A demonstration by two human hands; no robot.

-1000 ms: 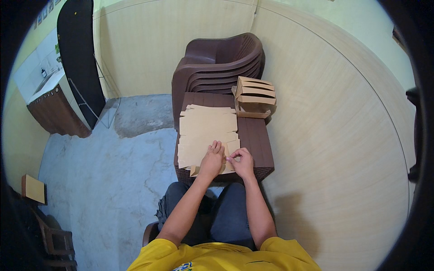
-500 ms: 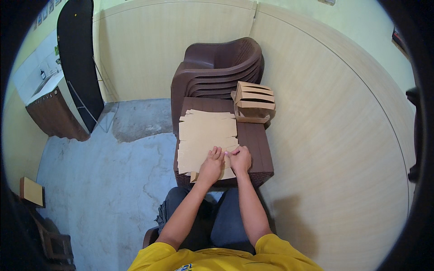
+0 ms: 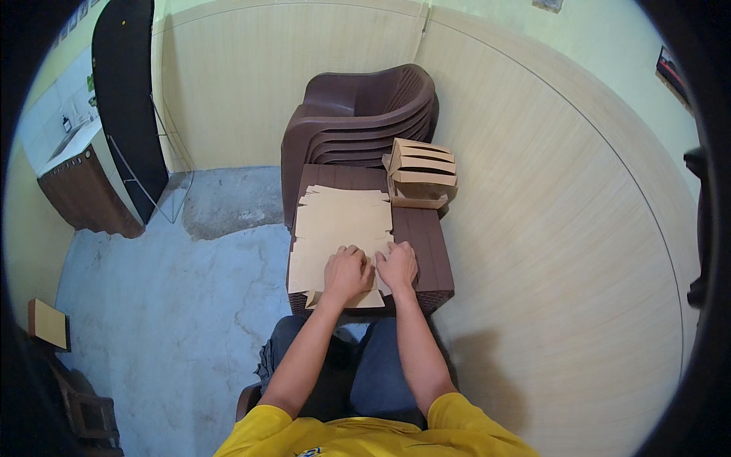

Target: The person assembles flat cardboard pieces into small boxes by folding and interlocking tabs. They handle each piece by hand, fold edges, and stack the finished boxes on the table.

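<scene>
1. The left hand [image 3: 346, 272] lies palm down on a stack of flat tan cardboard sheets [image 3: 339, 228], fingers curled a little and pressing on the sheet at the near edge of the brown plastic table [image 3: 426, 255]; whether it pinches a sheet or only presses cannot be told.
2. The right hand [image 3: 397, 266] rests just beside the left one, touching the same sheets at their near right corner — its fingers bent down onto the cardboard, grip not clear.
3. The stack covers the left and middle part of the table top, running from the near edge almost to the far edge; the sheet edges are slightly fanned and notched.
4. At the far right corner of the table stands a pile of folded cardboard boxes [image 3: 421, 174], tan, stacked one on another and touching the far end of the flat sheets.
5. Behind the table — against the panelled wall [image 3: 548, 228] — is a stack of brown plastic chairs [image 3: 358, 114].
6. The person sits with knees under the near edge, in jeans [image 3: 381, 373] and a yellow shirt [image 3: 358, 434].
7. The concrete floor [image 3: 175, 305] lies to the left; a dark cabinet [image 3: 84, 190] stands in the far left.
</scene>
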